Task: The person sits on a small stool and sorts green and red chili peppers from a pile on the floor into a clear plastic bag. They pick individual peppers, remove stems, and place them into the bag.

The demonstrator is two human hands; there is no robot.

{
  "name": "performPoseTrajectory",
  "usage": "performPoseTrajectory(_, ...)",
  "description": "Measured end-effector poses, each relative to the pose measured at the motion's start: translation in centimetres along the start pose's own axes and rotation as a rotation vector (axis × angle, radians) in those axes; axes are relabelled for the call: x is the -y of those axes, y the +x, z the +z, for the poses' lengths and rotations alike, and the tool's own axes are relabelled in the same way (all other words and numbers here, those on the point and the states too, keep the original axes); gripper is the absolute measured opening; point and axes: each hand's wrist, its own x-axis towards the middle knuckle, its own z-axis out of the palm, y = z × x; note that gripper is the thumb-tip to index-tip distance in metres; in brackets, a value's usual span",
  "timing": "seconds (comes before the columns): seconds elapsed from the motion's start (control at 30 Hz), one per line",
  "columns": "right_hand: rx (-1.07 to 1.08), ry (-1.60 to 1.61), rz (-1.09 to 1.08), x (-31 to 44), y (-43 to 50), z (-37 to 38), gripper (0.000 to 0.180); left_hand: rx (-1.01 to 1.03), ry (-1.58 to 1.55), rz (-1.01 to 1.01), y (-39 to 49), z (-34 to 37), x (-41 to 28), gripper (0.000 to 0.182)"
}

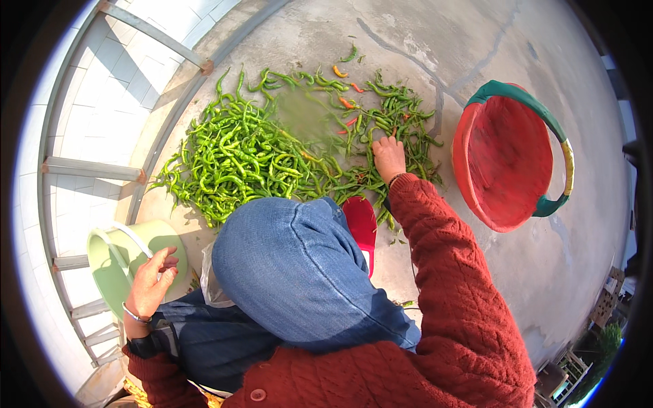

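A large heap of green chili peppers (240, 158) lies on the concrete floor before me. My right hand (389, 155) reaches down to a second, looser spread of peppers (403, 112), mixed with leaves; its fingers are bent over the pile and what is under them is hidden. Some orange and red peppers (347, 103) lie between the two piles. My left hand (155, 275) is raised at the rim of a pale green plastic bucket (168, 237), beside its white handle, fingers apart and apparently holding nothing. A blurred smear covers part of the view over the heap's upper middle.
A red basket (510, 158) with a green-wrapped handle stands on the floor at the right. A metal frame (97, 168) runs along the tiled wall at the left. My bent knee in jeans (285, 245) and a red shoe (360, 222) are close to the peppers. A whitish plastic bag (211, 283) lies by my leg.
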Motion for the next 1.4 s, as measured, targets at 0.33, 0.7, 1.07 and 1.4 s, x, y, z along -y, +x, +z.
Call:
performPoseTrajectory(0.33,-0.081,0.296,-0.324,0.9,2.0,-4.0,0.019,-0.062,0.028,0.069,-0.8,-0.1,0.0,0.042)
performPoseTrajectory(0.7,0.166,0.290,0.263,2.5,16.7,0.8,0.030,-0.076,0.129,0.014,-0.3,-0.5,-1.4,0.049)
performPoseTrajectory(1.07,0.100,1.249,0.492,-3.2,12.9,-3.4,0.025,-0.096,0.160,0.090,-0.7,-0.9,-1.7,0.049)
performPoseTrajectory(1.4,0.205,0.566,0.048,-0.6,10.8,0.1,0.022,-0.088,0.105,0.096,-0.9,-1.2,-1.6,0.048)
